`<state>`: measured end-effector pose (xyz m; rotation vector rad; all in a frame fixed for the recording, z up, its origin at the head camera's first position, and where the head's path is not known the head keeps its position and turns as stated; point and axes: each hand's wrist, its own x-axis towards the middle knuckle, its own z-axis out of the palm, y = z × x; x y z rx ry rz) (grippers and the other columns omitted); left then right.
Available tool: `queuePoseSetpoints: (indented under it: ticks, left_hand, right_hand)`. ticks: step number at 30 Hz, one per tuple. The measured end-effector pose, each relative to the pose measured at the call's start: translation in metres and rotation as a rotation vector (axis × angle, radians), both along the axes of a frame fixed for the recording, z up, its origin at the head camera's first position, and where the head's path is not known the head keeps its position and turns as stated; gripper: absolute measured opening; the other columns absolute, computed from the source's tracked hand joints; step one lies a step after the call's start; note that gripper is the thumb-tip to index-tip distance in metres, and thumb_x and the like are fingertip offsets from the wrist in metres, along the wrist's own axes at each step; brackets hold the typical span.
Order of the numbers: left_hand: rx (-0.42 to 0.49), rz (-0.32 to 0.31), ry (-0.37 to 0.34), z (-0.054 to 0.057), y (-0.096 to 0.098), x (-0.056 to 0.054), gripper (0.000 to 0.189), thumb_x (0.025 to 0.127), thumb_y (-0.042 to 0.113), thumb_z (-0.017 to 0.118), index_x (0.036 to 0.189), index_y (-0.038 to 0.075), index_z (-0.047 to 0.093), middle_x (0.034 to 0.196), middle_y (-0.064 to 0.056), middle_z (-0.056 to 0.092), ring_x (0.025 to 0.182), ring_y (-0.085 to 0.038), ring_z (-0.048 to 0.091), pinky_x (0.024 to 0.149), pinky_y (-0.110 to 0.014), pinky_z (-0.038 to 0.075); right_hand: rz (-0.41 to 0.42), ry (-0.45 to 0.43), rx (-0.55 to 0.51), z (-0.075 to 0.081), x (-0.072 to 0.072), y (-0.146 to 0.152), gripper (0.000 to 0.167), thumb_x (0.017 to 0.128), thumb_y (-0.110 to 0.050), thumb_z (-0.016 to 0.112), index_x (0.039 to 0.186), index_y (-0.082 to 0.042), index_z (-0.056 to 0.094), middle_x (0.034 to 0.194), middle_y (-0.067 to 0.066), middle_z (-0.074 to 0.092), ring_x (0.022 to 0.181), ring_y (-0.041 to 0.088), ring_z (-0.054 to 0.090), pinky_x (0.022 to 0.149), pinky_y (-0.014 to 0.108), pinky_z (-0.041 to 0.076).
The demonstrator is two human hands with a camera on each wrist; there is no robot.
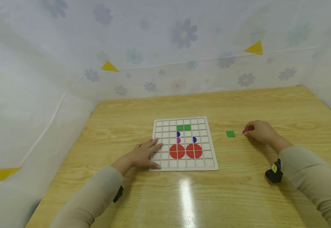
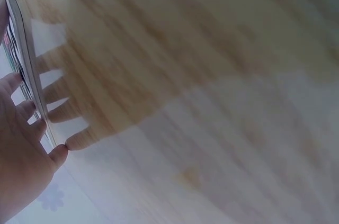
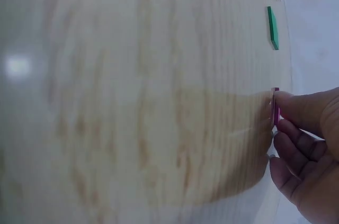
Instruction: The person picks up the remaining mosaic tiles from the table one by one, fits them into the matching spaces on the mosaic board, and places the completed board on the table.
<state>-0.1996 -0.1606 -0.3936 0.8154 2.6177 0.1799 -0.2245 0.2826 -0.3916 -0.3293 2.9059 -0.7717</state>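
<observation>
My left hand (image 1: 145,154) rests on the left edge of a white grid board (image 1: 212,158), fingers spread and straight. In the left wrist view its fingertips (image 2: 38,126) lie along the board's edge. My right hand (image 1: 262,131) is to the right of the board, pinching a small magenta piece (image 1: 245,131) between thumb and fingers close over the table. Just left of that hand a green square tile (image 1: 230,134) lies flat. On the board sit two green squares (image 1: 184,127), two blue half-circles (image 1: 194,139), a magenta half-circle (image 1: 178,140) and two red circles (image 1: 177,151) of quarter pieces.
The wooden table (image 1: 120,120) meets a white flowered cloth (image 1: 165,76) at the back and sides. Yellow triangles (image 1: 109,66) mark the cloth. A black wrist device (image 1: 274,172) hangs under the right sleeve (image 1: 308,171).
</observation>
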Motion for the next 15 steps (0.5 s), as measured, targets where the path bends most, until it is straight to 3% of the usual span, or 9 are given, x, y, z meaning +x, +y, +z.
queuePoseSetpoints:
  ticks: [8, 15]
  left_hand:
    - [0.011, 0.016, -0.034, 0.0034, 0.0005, 0.0017, 0.085, 0.071, 0.061, 0.054, 0.139, 0.024, 0.018, 0.144, 0.0, 0.004, 0.13, -0.021, -0.001, 0.098, -0.046, 0.011]
    - [0.007, 0.01, -0.041, 0.0045, 0.0016, 0.0017, 0.084, 0.072, 0.059, 0.054, 0.139, 0.024, 0.018, 0.144, -0.001, 0.003, 0.13, -0.022, -0.002, 0.098, -0.046, 0.01]
  right_hand:
    - [-0.016, -0.059, -0.021, 0.0, -0.0002, -0.0054, 0.013, 0.081, -0.009, 0.056, 0.084, 0.003, 0.055, 0.076, 0.009, 0.056, 0.068, 0.021, 0.048, 0.061, 0.036, 0.038]
    - [-0.023, -0.027, -0.039, -0.0008, 0.0034, -0.0066, 0.007, 0.079, -0.006, 0.056, 0.079, 0.0, 0.052, 0.072, 0.006, 0.054, 0.065, 0.019, 0.046, 0.059, 0.033, 0.036]
